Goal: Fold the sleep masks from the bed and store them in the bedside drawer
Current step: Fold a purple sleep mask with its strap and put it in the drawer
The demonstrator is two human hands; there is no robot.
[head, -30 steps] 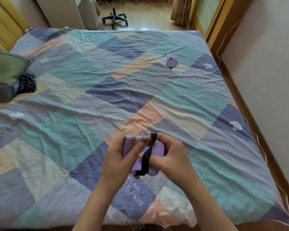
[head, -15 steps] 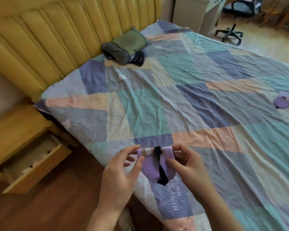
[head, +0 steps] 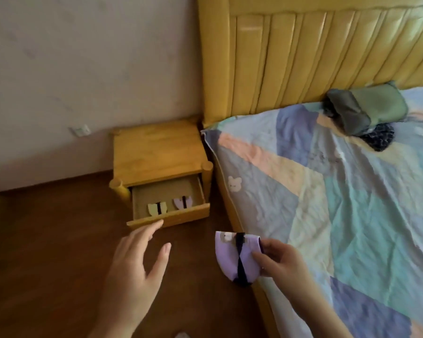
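Note:
My right hand (head: 282, 261) pinches a folded purple sleep mask (head: 232, 254) with a black strap wrapped around it, held over the floor beside the bed edge. My left hand (head: 134, 262) is open with fingers spread, its fingertips close to the front of the open drawer (head: 169, 215) of the wooden bedside table (head: 154, 152). Inside the drawer lie a folded pale yellow mask (head: 154, 208) and a folded purple mask (head: 180, 202), side by side against the drawer front.
The bed with a patchwork sheet (head: 340, 203) fills the right side, with a yellow padded headboard (head: 315, 57) behind. A green folded bundle (head: 366, 106) on dark cloth lies near the headboard. Brown wooden floor (head: 47, 252) lies in front of the table.
The view has swung left from the bed to the bedside table. My left hand has let go of the mask and reached towards the drawer; my right hand alone holds the mask.

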